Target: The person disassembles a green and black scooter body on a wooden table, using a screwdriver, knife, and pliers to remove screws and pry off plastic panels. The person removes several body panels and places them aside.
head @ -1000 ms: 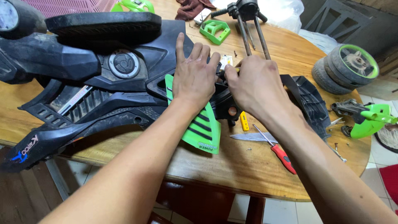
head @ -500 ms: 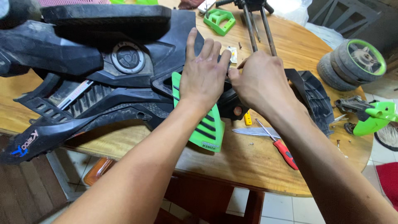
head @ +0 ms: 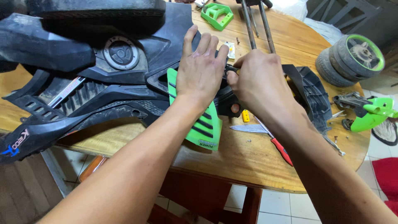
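A large black plastic toy-motorbike body (head: 95, 79) lies across a round wooden table (head: 248, 161). A green fin-shaped side panel with black stripes (head: 205, 124) sticks out from its near edge. My left hand (head: 201, 68) lies flat, fingers spread, on the black body just above that green panel. My right hand (head: 257, 81) is beside it, fingers pinched on a small black part at the body's right end; what lies between the fingertips is hidden. Both forearms reach in from the bottom.
A red-handled knife (head: 265, 132) and a small yellow piece (head: 246, 115) lie by my right wrist. Two green-hubbed tyres (head: 352, 58) are stacked at the right, with a green lever part (head: 371, 114) below them. A green bracket (head: 216, 14) and metal fork tubes (head: 259, 25) are at the back.
My view has drifted so that the table sits lower and closer. Both hands stay on the body's right end; the right fingers have closed tighter on the small black part.
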